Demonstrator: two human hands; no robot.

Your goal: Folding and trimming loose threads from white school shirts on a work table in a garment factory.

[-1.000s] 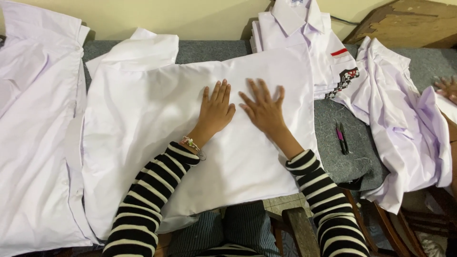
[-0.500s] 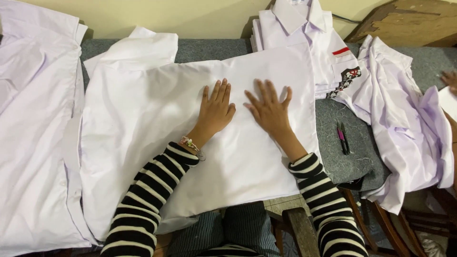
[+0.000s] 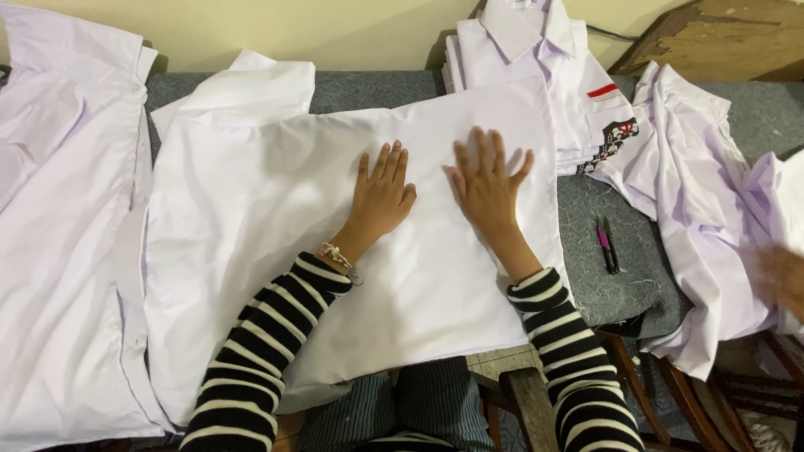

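A white shirt (image 3: 276,209) lies spread, back up, across the grey table (image 3: 377,88). My left hand (image 3: 381,192) rests flat on its middle, fingers slightly apart. My right hand (image 3: 487,186) lies flat beside it, fingers spread, pressing the cloth near the shirt's right edge. Both arms wear black and white striped sleeves, and a bracelet sits on my left wrist. Neither hand holds anything.
A stack of folded white shirts (image 3: 544,75) sits at the back right. Loose white shirts lie at the left (image 3: 59,234) and right (image 3: 703,209). Small pink and black snips (image 3: 607,244) lie on the table. Another person's blurred hand (image 3: 783,276) shows at the right edge.
My right hand has slid a little to the right over the shirt. My left hand has stayed in place. The other person's hand has moved lower at the right edge.
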